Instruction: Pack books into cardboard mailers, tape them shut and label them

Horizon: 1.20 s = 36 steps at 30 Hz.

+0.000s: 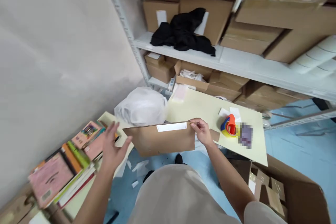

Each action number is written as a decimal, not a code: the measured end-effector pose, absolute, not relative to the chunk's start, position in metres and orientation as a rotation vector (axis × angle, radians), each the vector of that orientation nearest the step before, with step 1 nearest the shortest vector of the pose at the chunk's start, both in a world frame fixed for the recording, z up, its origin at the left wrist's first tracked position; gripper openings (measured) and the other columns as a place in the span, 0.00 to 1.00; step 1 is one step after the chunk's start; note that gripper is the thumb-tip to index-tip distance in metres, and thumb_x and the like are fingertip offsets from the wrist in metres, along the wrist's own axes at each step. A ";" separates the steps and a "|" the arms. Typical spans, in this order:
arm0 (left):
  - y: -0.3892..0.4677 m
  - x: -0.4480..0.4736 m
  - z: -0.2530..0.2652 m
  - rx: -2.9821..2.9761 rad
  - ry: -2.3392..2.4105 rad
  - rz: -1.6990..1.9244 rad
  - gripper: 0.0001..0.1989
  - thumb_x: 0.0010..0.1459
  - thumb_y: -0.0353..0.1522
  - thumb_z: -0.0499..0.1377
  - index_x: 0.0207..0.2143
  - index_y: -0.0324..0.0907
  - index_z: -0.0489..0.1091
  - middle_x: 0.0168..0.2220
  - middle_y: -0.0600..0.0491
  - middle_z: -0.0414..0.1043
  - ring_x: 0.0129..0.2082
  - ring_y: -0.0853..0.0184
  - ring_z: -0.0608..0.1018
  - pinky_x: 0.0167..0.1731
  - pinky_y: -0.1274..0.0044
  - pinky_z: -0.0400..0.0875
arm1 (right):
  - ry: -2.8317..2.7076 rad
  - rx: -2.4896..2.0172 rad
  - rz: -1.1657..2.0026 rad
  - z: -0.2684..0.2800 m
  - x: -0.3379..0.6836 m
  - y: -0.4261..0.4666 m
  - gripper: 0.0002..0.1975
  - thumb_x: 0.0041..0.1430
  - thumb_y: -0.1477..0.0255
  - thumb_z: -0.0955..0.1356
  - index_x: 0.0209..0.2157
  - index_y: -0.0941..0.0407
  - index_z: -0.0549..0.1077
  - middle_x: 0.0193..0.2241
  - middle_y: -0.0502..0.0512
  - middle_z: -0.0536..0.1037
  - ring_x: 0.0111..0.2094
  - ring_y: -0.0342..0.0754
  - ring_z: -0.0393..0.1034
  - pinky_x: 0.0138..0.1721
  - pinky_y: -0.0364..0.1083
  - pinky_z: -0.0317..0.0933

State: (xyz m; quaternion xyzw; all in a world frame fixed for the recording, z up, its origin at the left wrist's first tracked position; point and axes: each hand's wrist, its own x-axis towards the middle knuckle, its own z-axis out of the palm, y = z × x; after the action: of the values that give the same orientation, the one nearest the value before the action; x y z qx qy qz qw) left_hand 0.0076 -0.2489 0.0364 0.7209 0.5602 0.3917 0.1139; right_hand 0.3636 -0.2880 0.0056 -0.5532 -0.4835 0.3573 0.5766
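Note:
A flat brown cardboard piece [162, 141] with a white label [172, 127] along its upper edge hangs in front of my body. My right hand [201, 131] pinches its upper right corner, thumb on the near face. Off its left end, my left hand [112, 147] has its fingers spread and holds nothing; it looks apart from the cardboard. Behind the cardboard lies a bundle of white plastic wrap [143, 106]. To the right on the pale table [204, 106] stands a red, blue and yellow tape dispenser [230, 126].
Books [52, 178] are stacked on the left table. Shelving [236, 63] at the back holds cardboard boxes [258, 38] and black cloth [183, 31]. A large carton [301, 196] with small boxes stands at lower right. White scraps [140, 165] litter the blue floor.

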 end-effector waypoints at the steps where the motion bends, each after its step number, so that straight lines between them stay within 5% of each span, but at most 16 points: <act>1: -0.238 0.032 0.036 2.235 1.558 1.014 0.33 0.54 0.41 0.60 0.60 0.47 0.56 0.62 0.42 0.54 0.62 0.51 0.59 0.56 0.58 0.60 | -1.112 -1.320 0.796 0.004 0.383 -0.294 0.10 0.55 0.62 0.68 0.33 0.53 0.74 0.33 0.54 0.79 0.35 0.46 0.72 0.36 0.46 0.64; 7: -0.182 0.155 0.010 2.563 1.087 0.638 0.21 0.61 0.38 0.52 0.56 0.47 0.64 0.61 0.44 0.57 0.62 0.53 0.59 0.56 0.59 0.57 | -0.958 -1.368 0.551 0.002 0.453 -0.313 0.06 0.57 0.65 0.68 0.33 0.52 0.74 0.33 0.53 0.79 0.37 0.47 0.73 0.39 0.47 0.65; 17: -0.110 0.226 0.011 2.685 0.777 0.891 0.12 0.61 0.35 0.52 0.44 0.46 0.72 0.55 0.44 0.64 0.58 0.55 0.63 0.55 0.61 0.53 | -0.728 -1.468 0.311 0.003 0.482 -0.293 0.09 0.56 0.63 0.68 0.35 0.53 0.73 0.36 0.55 0.79 0.41 0.50 0.73 0.45 0.52 0.65; 21: -0.082 0.240 0.016 2.552 0.696 0.891 0.10 0.60 0.37 0.53 0.33 0.44 0.72 0.45 0.46 0.66 0.50 0.58 0.68 0.50 0.63 0.58 | -0.737 -1.484 0.383 0.014 0.484 -0.278 0.13 0.55 0.59 0.68 0.37 0.52 0.71 0.40 0.57 0.78 0.46 0.52 0.72 0.49 0.55 0.63; 27: -0.039 0.250 0.015 2.514 0.524 0.731 0.10 0.59 0.36 0.52 0.31 0.43 0.70 0.42 0.47 0.62 0.47 0.58 0.66 0.50 0.62 0.57 | -0.802 -1.719 0.580 0.042 0.486 -0.265 0.23 0.53 0.54 0.68 0.46 0.54 0.71 0.48 0.60 0.75 0.51 0.54 0.69 0.52 0.54 0.62; 36: -0.017 0.286 0.007 2.579 0.221 0.619 0.08 0.59 0.34 0.51 0.31 0.42 0.69 0.41 0.47 0.61 0.49 0.58 0.65 0.55 0.57 0.49 | -0.926 -2.350 0.738 0.068 0.479 -0.249 0.18 0.54 0.62 0.69 0.45 0.54 0.76 0.42 0.57 0.79 0.38 0.51 0.76 0.43 0.49 0.67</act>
State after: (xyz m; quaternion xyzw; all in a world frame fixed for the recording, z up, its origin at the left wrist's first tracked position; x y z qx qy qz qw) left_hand 0.2861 -0.0171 0.0068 0.9413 0.0805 0.2258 0.2377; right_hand 0.4793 -0.2487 0.0681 -0.8641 -0.3406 0.2714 0.2525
